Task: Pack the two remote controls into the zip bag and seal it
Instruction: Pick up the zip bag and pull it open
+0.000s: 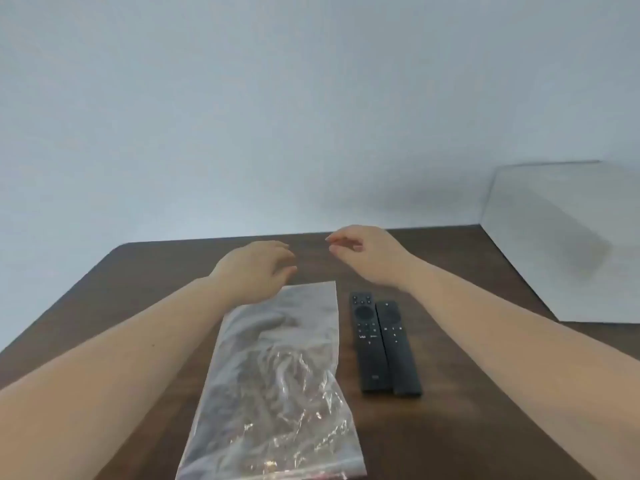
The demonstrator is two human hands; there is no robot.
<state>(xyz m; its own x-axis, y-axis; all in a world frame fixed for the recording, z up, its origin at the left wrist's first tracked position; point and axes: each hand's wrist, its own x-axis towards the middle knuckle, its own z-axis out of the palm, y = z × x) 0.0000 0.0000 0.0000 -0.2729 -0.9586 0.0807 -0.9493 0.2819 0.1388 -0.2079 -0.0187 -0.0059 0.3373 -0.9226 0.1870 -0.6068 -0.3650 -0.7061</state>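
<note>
lying near-side of hands [256, 268]: bag [277, 375], remotes [381, 344], seemingly untouched

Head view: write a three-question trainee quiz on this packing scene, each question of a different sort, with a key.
1. True or false: both remote controls are already inside the zip bag.
2. Multiple choice: where do the remotes lie relative to the bag? A) on top of it B) beside it, on the right hand's side C) beyond it, by the wall
3. Short answer: what is the left hand holding, and what is the right hand holding?

Key
1. False: they lie side by side on the table, outside the bag.
2. B
3. Nothing: both hands hover empty above the table's far part, fingers loosely curled.
</note>
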